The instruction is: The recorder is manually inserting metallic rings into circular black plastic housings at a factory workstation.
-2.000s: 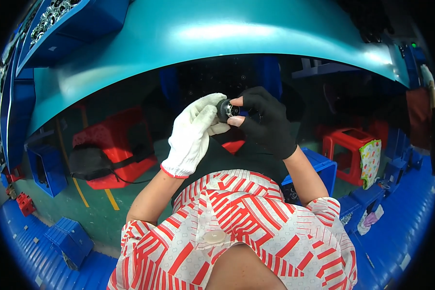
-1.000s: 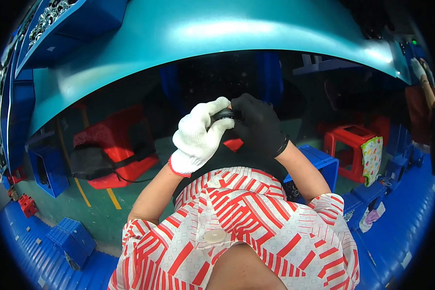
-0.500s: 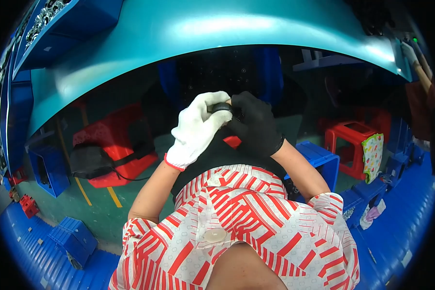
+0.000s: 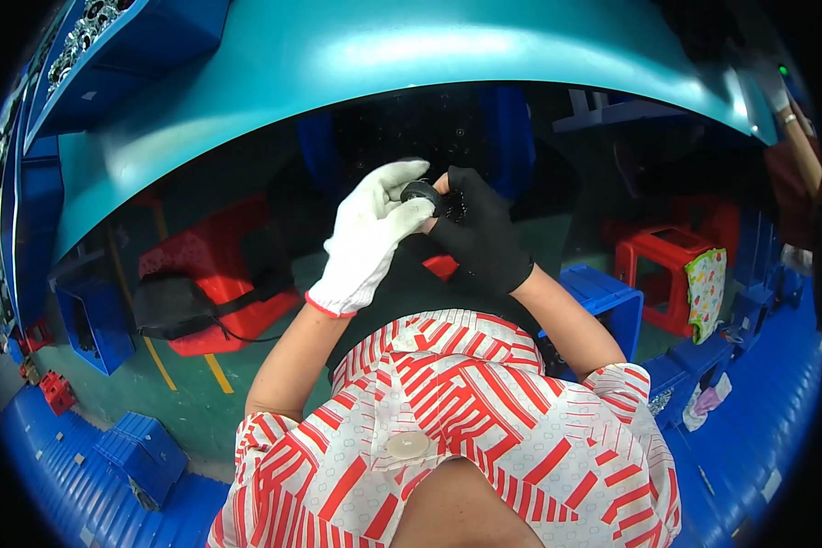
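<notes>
Between my two hands is a small black rounded part [image 4: 419, 191], its far side partly covered by fingers. My left hand [image 4: 367, 236], in a white knit glove with a red cuff, pinches it between thumb and fingers. From the other side my right hand [image 4: 486, 226], in a black glove with bare fingertips, has its thumb and forefinger against the same part. Both hands are just short of the curved edge of the teal table [image 4: 411, 46]. What kind of part it is cannot be made out.
A blue bin [image 4: 146, 68] with shiny metal parts stands at the table's far left. Red stools [image 4: 219, 274] flank me, the left one bearing a black bag [image 4: 169, 306]. A patterned cloth [image 4: 705, 294] hangs from the right stool. Another person's arm [image 4: 799, 142] reaches in at far right.
The fingers of both hands have shifted and opened slightly around the black part, which has turned and shows more of its face. At far right the other person's arm has moved.
</notes>
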Available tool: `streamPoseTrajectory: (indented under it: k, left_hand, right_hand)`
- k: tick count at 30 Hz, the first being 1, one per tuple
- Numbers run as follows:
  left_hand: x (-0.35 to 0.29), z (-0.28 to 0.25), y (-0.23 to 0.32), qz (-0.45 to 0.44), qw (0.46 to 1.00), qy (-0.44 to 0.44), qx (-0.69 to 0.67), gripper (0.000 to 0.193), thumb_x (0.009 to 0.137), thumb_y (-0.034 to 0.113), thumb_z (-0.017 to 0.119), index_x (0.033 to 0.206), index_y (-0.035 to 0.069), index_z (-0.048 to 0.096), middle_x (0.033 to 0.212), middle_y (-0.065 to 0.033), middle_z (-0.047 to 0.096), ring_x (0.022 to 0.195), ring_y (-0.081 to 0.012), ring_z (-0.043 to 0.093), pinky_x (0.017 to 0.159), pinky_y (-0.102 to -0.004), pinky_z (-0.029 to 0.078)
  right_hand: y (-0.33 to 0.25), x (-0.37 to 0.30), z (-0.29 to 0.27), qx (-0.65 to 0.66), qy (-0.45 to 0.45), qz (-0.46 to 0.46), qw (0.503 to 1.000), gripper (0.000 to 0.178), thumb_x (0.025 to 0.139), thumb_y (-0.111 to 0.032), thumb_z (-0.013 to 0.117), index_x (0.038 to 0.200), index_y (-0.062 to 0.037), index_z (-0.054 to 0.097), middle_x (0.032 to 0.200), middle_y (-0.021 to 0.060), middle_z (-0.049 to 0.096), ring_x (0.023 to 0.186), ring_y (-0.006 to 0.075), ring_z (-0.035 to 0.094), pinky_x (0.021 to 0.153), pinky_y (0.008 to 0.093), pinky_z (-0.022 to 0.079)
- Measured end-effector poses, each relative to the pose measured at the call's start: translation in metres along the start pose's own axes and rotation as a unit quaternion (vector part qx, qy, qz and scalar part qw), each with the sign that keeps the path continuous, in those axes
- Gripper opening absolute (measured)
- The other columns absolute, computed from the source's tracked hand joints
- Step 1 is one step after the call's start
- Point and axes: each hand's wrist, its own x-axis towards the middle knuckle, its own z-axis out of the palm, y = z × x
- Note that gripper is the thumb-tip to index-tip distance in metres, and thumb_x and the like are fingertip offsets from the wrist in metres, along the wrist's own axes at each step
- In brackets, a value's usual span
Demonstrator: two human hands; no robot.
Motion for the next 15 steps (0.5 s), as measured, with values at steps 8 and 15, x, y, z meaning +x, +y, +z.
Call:
streamPoseTrajectory:
  k: [8, 15]
  left_hand:
    - [-0.007, 0.006, 0.010, 0.091, 0.933, 0.018, 0.347, 0.057, 0.074, 0.008, 0.071, 0.126, 0.001, 0.051, 0.103, -0.0180, 0.066, 0.087, -0.0258, 0.067, 0.079, -0.0313, 0.052]
    - [0.001, 0.001, 0.001, 0.028, 0.960, 0.016, 0.278, 0.055, 0.074, 0.007, 0.071, 0.125, -0.003, 0.051, 0.098, -0.0170, 0.067, 0.084, -0.0214, 0.067, 0.077, -0.0292, 0.052]
  right_hand:
    - [-0.004, 0.007, -0.007, -0.267, -0.059, -0.124, 0.954, 0.035, 0.073, -0.021, 0.073, 0.102, -0.0107, 0.059, 0.088, 0.0104, 0.062, 0.077, 0.0284, 0.064, 0.062, 0.0376, 0.051]
    - [0.001, 0.007, -0.003, -0.319, -0.066, -0.130, 0.936, 0.034, 0.072, -0.020, 0.074, 0.101, -0.0095, 0.060, 0.089, 0.0095, 0.064, 0.074, 0.0280, 0.065, 0.062, 0.0366, 0.052]
